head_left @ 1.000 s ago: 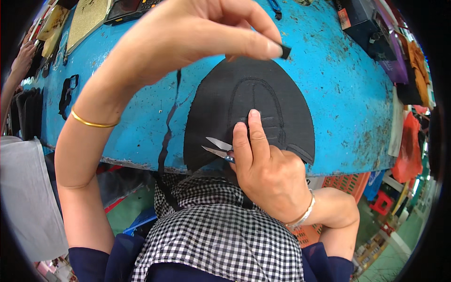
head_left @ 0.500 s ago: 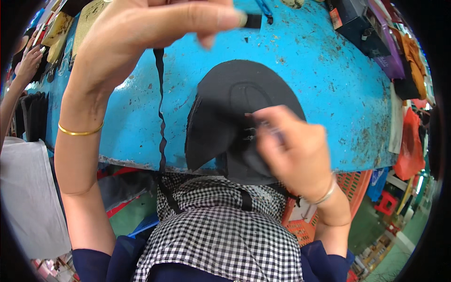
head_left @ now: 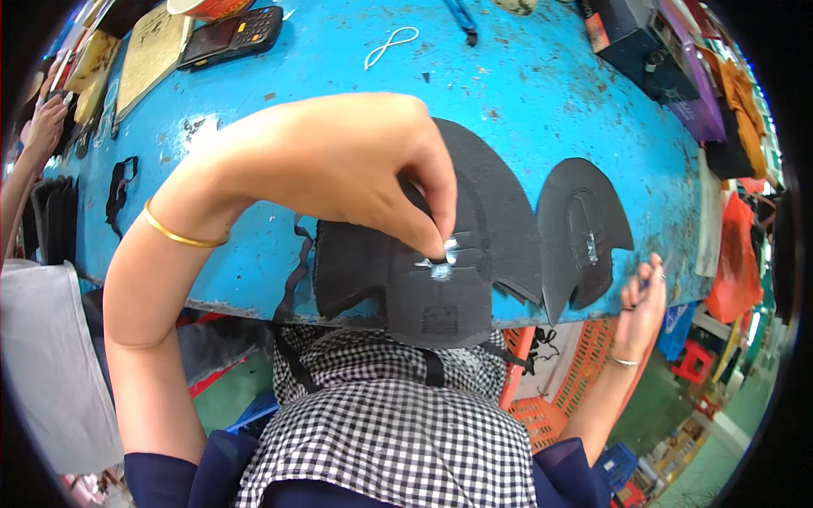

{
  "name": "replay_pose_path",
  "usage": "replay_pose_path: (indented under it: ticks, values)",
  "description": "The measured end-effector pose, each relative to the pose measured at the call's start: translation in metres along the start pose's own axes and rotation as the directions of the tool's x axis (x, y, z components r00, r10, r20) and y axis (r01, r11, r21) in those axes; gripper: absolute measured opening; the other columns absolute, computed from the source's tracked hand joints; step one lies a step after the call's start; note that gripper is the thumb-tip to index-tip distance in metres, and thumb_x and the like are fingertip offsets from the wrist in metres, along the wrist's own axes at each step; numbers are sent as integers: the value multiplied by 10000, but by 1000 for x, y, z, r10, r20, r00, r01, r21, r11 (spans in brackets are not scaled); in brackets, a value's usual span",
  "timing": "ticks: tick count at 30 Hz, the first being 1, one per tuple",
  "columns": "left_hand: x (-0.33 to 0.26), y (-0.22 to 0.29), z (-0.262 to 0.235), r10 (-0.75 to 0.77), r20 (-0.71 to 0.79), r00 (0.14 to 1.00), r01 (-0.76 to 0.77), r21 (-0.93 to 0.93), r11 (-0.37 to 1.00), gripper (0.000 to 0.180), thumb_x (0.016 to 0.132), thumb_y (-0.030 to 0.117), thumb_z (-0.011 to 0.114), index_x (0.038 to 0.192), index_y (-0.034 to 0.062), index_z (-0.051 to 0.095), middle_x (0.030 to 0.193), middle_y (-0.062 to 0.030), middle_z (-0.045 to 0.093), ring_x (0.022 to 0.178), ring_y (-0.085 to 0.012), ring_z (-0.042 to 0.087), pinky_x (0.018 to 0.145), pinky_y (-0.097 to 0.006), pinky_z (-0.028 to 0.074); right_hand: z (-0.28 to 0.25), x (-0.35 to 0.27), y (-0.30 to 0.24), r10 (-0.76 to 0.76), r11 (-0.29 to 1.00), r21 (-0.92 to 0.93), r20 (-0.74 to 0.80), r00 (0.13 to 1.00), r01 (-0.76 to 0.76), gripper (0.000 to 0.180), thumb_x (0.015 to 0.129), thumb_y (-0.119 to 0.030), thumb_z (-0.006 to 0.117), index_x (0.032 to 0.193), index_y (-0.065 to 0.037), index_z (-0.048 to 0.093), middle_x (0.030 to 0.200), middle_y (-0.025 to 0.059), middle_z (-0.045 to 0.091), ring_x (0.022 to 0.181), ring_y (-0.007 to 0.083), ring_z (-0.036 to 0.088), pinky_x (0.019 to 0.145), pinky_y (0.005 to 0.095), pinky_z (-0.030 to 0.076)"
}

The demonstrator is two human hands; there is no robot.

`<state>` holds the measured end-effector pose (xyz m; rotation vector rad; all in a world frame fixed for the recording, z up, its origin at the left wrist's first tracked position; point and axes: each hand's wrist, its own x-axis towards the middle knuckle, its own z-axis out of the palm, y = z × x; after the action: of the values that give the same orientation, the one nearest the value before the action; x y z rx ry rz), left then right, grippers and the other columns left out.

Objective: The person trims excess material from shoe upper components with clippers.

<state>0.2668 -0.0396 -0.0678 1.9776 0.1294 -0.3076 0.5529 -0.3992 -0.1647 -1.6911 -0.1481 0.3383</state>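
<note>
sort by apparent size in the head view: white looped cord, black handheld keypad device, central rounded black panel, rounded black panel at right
1. Central rounded black panel
2. Rounded black panel at right
3. Black handheld keypad device
4. White looped cord

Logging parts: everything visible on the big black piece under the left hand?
The big black piece looks like matte sheet, domed at the far end, with a notch low on each side and a rounded tab between. Faint lines mark its middle, with shiny whitish patches. It lies roughly flat on the blue table, tab past the near edge. The left hand covers part, fingertips at the patches.
</note>
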Motion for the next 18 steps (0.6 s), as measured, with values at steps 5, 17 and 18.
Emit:
replay_pose_path:
  ticks: [5, 17, 18]
  values:
    - [17, -5, 11, -24, 173, 985, 7, 95, 995, 153, 804, 156, 754, 876, 22, 767, 795, -81, 740, 703, -179, 682, 681, -295, 523, 27, -18, -23, -76, 992, 110, 137, 988, 61, 269, 1081, -207, 455, 1287, -39, 497, 768, -28, 443, 553, 21, 308, 472, 209, 258]
    - [26, -17, 28, 70, 70, 995, -87, 278, 957, 141, 795, 170, 744, 842, 37, 756, 800, -97, 731, 768, -276, 695, 716, -364, 538, 127, -69, -59, -222, 775, -130, 861, 458, 619, 141, 863, 54, 662, 969, -19, 606, 786, 78, 644, 670, 163, 650, 591, 275, 499]
    - [27, -18, 29, 74, 72, 995, -91, 275, 957, 141, 795, 170, 744, 842, 37, 756, 800, -97, 731, 768, -276, 695, 716, -364, 538, 134, -67, -63, -241, 704, -67, 914, 327, 707, 160, 804, 49, 693, 925, -22, 615, 781, 77, 641, 673, 191, 659, 594, 283, 511]
